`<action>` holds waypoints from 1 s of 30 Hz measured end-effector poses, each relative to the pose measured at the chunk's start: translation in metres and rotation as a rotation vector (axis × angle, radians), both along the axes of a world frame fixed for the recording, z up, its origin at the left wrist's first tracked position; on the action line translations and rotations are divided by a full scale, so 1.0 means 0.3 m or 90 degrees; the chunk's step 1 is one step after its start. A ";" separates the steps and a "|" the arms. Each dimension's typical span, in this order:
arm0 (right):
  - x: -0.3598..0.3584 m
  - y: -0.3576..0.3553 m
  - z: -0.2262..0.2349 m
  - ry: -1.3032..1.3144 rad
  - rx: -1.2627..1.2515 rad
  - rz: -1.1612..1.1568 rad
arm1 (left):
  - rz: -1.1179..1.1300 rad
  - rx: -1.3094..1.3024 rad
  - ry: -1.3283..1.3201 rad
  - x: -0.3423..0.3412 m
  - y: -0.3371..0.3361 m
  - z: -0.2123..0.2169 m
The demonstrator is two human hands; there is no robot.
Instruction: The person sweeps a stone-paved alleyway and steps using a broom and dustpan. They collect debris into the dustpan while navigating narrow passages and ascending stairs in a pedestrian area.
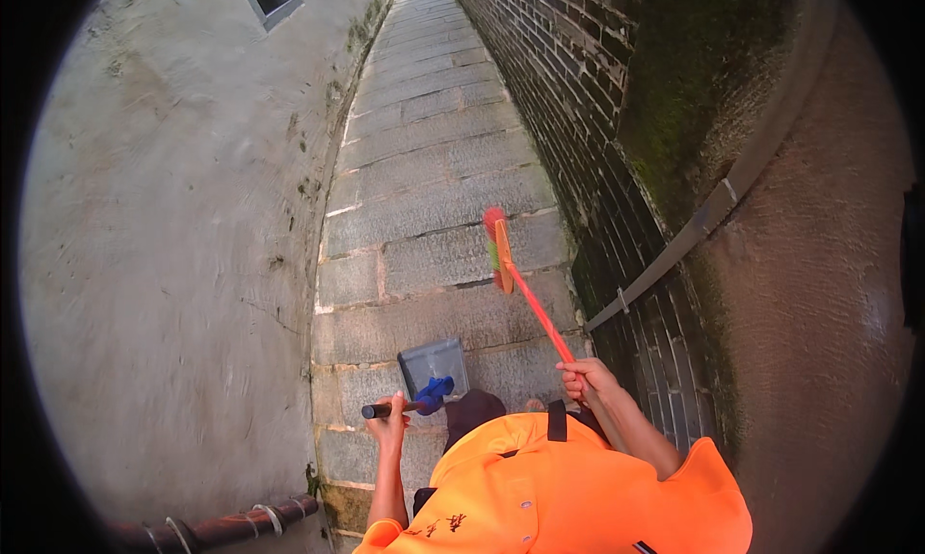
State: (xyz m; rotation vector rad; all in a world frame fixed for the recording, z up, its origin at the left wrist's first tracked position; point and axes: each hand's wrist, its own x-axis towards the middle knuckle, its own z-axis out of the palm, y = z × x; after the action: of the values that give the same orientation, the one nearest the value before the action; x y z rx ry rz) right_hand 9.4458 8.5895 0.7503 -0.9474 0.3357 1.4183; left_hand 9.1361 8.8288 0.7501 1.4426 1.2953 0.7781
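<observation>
Looking down from the head camera, a person in a bright orange shirt fills the bottom centre of the frame, standing in a narrow alley paved with grey stone slabs that runs up toward the top of the picture.

Low and left of centre, the left hand has its grip closed around the dark handle of a dustpan. That handle joins a blue fitting, and the grey pan sits just above it in the frame, over the paving slabs.

Right of centre and low, the right hand has its grip closed around the lower end of a broom. Its thin red stick slants up and left from the hand to a head of red and green bristles near the middle of the picture, over the slabs.

Along the left side rises a pale plastered wall, with a window frame at the upper left. On the right stands a dark brick wall with green moss patches, and a grey strip runs diagonally across it. A dark pipe lies at the lower left.
</observation>
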 end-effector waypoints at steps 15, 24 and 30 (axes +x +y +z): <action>0.809 0.887 -0.145 0.018 -0.050 0.013 | -0.060 -0.009 0.068 0.821 0.996 -0.156; 1.223 1.454 -0.101 0.033 -0.018 -0.028 | -0.084 -0.039 0.022 1.336 1.582 -0.096; 1.625 1.903 -0.209 0.107 0.031 -0.044 | -0.065 -0.018 0.018 1.696 2.015 -0.091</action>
State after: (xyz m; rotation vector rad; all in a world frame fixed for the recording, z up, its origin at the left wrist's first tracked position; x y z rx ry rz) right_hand 9.9334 9.1604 0.6876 -0.7725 0.4528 1.4394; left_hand 9.6448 9.4334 0.7227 1.4897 1.2388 0.6707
